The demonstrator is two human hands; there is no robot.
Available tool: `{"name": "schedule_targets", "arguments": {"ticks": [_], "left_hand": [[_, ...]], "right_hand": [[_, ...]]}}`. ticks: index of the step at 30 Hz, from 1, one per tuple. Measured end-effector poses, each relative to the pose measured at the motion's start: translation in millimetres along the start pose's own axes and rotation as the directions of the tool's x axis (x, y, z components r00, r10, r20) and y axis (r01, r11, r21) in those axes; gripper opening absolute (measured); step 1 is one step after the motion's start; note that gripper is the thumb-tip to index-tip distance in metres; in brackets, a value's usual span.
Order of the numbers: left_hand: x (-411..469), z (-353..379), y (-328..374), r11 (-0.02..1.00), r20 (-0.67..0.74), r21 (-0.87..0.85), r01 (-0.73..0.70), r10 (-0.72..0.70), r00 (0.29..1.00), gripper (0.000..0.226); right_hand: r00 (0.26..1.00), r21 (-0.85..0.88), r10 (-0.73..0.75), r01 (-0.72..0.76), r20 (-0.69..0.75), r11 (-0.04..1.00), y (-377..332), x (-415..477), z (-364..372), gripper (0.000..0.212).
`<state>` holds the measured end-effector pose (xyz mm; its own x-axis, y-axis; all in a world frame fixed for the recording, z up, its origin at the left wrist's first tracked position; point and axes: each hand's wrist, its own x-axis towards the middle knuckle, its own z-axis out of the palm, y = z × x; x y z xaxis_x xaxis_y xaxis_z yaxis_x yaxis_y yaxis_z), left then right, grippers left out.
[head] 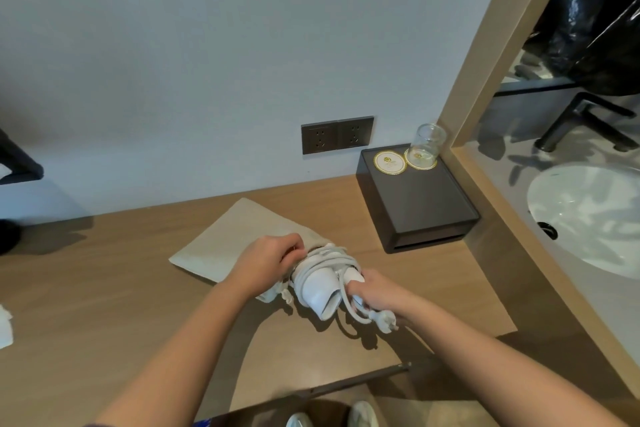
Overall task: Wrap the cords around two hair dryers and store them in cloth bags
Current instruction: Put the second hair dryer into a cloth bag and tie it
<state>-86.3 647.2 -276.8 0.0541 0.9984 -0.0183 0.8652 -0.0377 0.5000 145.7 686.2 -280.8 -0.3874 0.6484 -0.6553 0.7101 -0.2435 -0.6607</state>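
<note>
Hair dryer (320, 291), one, cloth bag (225, 243), one, two hands (273, 255) (375, 291) gripping

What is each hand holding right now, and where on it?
Left hand pinches the bag at its mouth; right hand grips the dryer by its cord-wrapped end near the plug.

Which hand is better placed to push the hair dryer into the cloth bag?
Right. The right hand grips the wrapped hair dryer at its outer end, while the left hand holds the mouth of the cloth bag.
</note>
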Motion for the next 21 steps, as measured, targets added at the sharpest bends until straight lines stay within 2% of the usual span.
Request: {"name": "schedule_targets", "arguments": {"ticks": [2,6,9,12,15,17,19,21], "left_hand": [[0.5,-1.9,0.4,1.0,0.001,0.012,0.001,-0.001,1.0,0.016],[4.7,-7.7,-0.3,0.997,-0.019,0.038,0.067,-0.066,0.998,0.018],[7.6,-12.3,7.6,0.998,-0.013,0.064,-0.001,0.002,1.0,0.017],[3.9,-12.4,18.2,0.996,0.002,0.055,-0.073,0.073,0.997,0.018],[-8.4,-10.2,16.6,0.999,-0.015,-0.002,-0.045,0.045,0.999,0.018],[-18.0,-11.9,9.0,0.998,-0.06,-0.069,0.014,-0.018,0.998,0.016],[-26.7,-15.2,2.7,0.992,-0.071,-0.112,0.053,-0.061,0.996,0.014],[-32.8,-17.4,1.5,0.986,-0.064,-0.15,0.067,-0.077,0.995,0.014]], "right_hand": [[0.995,-0.109,-0.09,0.086,-0.034,0.99,-0.8,2.6,5.3,0.026],[0.962,-0.393,-0.268,0.229,-0.048,0.89,-3.4,3.6,16.6,0.058],[0.943,-0.513,-0.33,0.264,-0.04,0.817,-6.2,7.3,26.3,0.059],[0.964,-0.286,-0.26,0.233,-0.06,0.93,-8.8,12.9,31.9,0.045],[0.994,-0.007,-0.1,0.1,-0.036,0.995,-11.2,18.8,35.3,0.03],[0.998,0.174,0.057,-0.056,-0.001,0.983,-14.1,21.2,36.7,0.026],[0.975,0.351,0.214,-0.22,0.056,0.91,-17.0,22.9,37.8,0.026],[0.958,0.447,0.275,-0.28,0.078,0.85,-18.4,26.4,39.3,0.02]]}}
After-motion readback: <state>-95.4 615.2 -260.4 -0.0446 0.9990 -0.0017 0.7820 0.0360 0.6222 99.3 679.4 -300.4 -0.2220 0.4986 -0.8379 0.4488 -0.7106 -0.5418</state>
